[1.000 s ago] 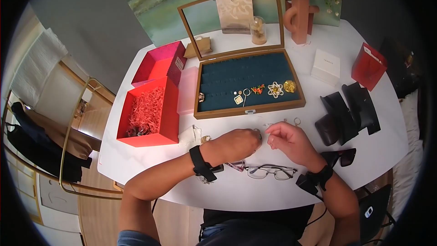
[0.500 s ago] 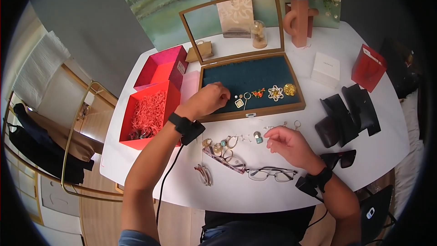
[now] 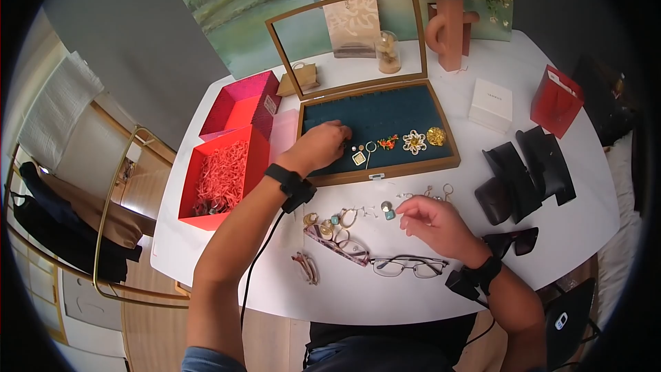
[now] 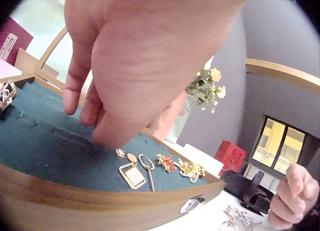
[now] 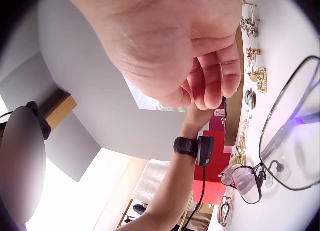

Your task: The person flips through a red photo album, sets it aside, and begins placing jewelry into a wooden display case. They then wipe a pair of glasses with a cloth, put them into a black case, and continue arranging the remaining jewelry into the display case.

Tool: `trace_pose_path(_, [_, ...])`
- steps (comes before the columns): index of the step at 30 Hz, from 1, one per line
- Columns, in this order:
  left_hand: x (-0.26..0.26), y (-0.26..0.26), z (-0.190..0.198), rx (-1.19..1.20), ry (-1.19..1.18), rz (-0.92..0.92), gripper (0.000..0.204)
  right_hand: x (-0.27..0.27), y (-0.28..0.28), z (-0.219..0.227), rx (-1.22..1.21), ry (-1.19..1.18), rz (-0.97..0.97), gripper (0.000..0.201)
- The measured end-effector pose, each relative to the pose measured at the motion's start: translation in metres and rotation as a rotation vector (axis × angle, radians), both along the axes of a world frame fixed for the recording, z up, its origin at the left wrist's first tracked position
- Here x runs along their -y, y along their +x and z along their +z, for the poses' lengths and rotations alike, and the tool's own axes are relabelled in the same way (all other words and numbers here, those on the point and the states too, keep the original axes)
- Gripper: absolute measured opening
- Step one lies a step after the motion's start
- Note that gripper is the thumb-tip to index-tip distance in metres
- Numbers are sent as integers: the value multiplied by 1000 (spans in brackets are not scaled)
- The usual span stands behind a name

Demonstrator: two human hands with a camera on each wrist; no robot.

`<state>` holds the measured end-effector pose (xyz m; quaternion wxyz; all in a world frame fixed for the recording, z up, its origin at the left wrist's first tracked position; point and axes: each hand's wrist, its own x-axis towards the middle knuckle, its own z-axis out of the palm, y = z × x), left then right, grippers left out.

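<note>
My left hand (image 3: 322, 146) reaches into the glass-lidded wooden jewelry box (image 3: 385, 169), its fingertips down at the teal cushion (image 3: 375, 107). In the left wrist view, the thumb and palm hide whatever may lie between the fingertips. Right of that hand on the cushion are a square pendant earring (image 3: 358, 158), a red flower brooch (image 3: 387, 142), a white flower brooch (image 3: 414, 142) and a gold brooch (image 3: 436, 136). Over the table in front of the box, my right hand (image 3: 441, 224) hangs with loosely curled fingers, nothing visible in them. Near its fingertips lies a turquoise-stoned piece of jewelry (image 3: 390, 215).
Rings and earrings (image 3: 330, 224) lie near two pairs of eyeglasses (image 3: 410, 266) and a hair clip (image 3: 305, 268). A red box (image 3: 256, 182) of shredded paper stands left. Black glasses cases (image 3: 513, 182), sunglasses (image 3: 511, 241), a white box (image 3: 491, 105) and a red bag (image 3: 556, 102) are right.
My left hand has moved from the table beside the right hand up and left into the jewelry box, uncovering jewelry on the table. The right hand has stayed nearly in place.
</note>
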<state>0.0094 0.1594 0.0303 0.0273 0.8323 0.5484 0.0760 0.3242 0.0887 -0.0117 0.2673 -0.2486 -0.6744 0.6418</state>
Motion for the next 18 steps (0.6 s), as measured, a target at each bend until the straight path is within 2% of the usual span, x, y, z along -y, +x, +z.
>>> trace_pose_path(18, [-2, 3, -6, -46, -27, 4, 22, 0, -1, 1, 23, 48, -14, 19])
